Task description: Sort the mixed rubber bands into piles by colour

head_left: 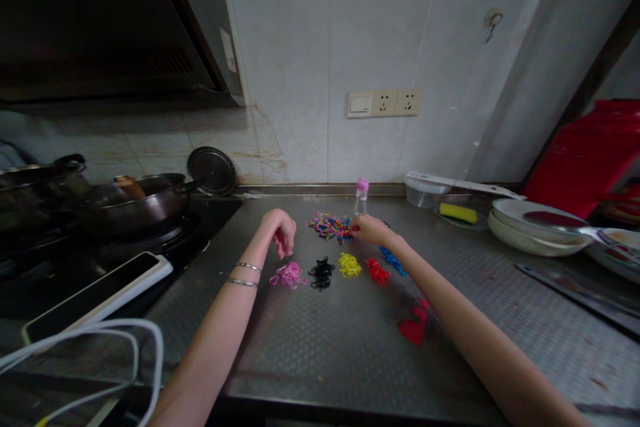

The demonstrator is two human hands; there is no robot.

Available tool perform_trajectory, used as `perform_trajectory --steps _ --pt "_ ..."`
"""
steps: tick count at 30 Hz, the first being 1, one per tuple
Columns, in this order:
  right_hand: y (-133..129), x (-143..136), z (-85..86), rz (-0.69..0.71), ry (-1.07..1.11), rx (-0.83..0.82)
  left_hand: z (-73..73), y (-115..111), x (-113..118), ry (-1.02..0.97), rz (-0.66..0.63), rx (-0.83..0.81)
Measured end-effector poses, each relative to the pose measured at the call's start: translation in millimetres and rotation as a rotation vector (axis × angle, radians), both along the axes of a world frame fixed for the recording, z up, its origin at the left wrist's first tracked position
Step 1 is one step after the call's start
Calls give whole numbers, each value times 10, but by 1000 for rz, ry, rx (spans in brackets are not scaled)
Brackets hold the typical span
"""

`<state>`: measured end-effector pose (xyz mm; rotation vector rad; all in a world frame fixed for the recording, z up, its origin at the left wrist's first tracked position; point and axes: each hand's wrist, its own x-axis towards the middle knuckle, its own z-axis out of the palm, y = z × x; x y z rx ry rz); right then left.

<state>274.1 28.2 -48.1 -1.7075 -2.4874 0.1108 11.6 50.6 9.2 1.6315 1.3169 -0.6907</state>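
Note:
My left hand [285,233] hangs from a bent wrist just above a pile of pink rubber bands [289,275]; its fingers are loosely bent, with nothing visible in them. At the right edge of a mixed heap of coloured rubber bands [327,225], my right hand [369,230] has its fingertips pinched together among the bands. What they grip is too small to make out. Sorted by colour, black bands [321,273], yellow bands [349,265], red bands [377,272] and blue bands [393,261] lie in a row nearer me.
Behind my right hand stands a clear bottle with a pink cap [361,197]. A red cut-out piece [414,327] lies by my right forearm. Pans [135,200] and a white-edged device [97,297] are left; bowls [535,233], a yellow sponge [458,213] and a knife [575,297] are right.

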Motion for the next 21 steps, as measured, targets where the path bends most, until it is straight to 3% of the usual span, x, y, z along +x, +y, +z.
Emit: perform_trajectory --steps 7,16,21 --pt "16 23 -1 -17 20 -3 10 -5 20 35 -31 32" --pt "99 122 -34 6 126 -8 115 29 -61 -102 3 369" --pt "114 215 97 82 257 -5 106 65 -60 -185 8 508"
